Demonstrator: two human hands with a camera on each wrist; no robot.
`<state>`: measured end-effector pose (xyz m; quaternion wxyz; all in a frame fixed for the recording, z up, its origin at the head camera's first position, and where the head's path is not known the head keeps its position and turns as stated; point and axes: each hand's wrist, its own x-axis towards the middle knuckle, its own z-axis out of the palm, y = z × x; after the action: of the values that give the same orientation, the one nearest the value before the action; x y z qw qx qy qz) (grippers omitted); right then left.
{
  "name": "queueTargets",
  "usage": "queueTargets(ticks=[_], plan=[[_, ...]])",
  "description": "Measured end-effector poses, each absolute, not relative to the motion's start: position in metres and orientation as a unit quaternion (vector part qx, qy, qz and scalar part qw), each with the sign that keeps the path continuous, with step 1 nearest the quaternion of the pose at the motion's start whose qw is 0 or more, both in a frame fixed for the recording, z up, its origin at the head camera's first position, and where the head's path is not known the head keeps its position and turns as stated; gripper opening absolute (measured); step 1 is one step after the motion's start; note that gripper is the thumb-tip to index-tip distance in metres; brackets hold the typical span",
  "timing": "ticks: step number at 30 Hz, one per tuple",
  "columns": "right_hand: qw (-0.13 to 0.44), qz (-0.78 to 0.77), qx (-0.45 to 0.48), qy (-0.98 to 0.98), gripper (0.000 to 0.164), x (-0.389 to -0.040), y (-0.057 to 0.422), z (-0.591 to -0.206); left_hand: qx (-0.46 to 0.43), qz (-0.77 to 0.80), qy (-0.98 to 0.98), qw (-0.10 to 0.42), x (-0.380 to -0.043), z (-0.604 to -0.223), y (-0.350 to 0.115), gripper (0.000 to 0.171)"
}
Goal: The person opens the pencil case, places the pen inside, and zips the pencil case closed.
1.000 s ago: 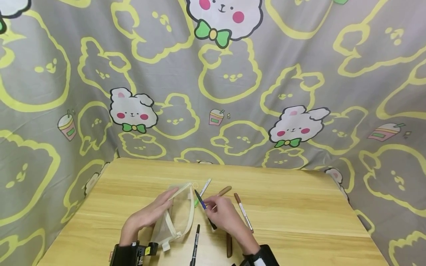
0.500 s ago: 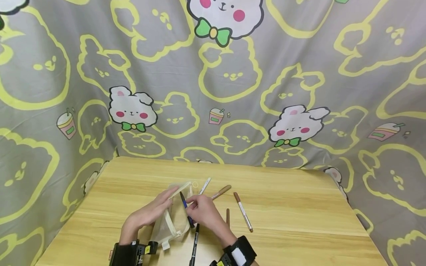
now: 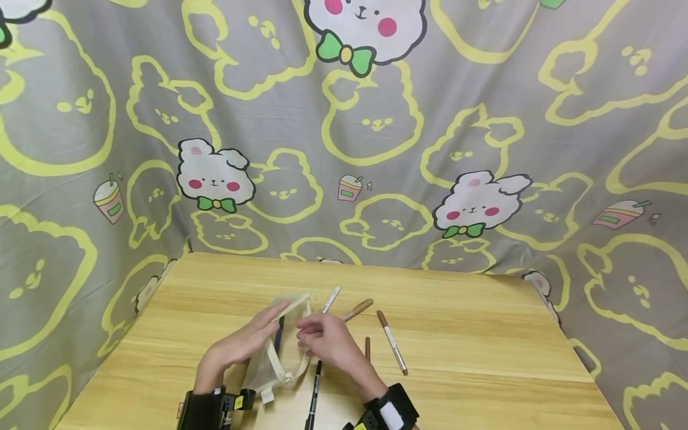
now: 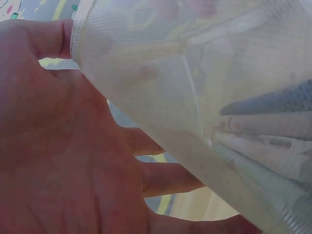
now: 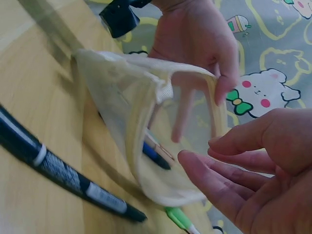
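Against pouch, left hand, pens inside

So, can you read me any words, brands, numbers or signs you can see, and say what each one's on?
None reads clearly.
Black pen: printing on the barrel, too blurred to read.
Brown-capped white pen and other pens: any print too small or blurred.
Yellow sticker at the left wrist: too small to read.
Curtain: drawings only, no words visible.
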<state>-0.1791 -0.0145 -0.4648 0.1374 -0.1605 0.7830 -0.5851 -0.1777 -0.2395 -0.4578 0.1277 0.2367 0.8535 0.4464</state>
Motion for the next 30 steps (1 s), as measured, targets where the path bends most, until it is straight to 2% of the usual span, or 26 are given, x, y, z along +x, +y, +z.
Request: queueTargets(ticks=[14, 24, 30], plan=[[0.106, -0.456, -0.258, 0.845, 0.016, -0.168, 0.057, -0.449, 0.234, 0.455, 0.849, 0.133, -0.178, -0.459, -0.240, 0.056], [0.217, -0.395, -0.288, 0.845, 0.007, -0.155, 0.111, -0.436, 0.232, 0.451, 0.851, 0.136, -0.179, -0.458, -0.238, 0.055], [0.222, -0.315, -0.278, 0.880, 0.019, -0.135, 0.124, -0.436, 0.228, 0.448, 0.853, 0.142, -0.179, -0.459, -0.238, 0.056]])
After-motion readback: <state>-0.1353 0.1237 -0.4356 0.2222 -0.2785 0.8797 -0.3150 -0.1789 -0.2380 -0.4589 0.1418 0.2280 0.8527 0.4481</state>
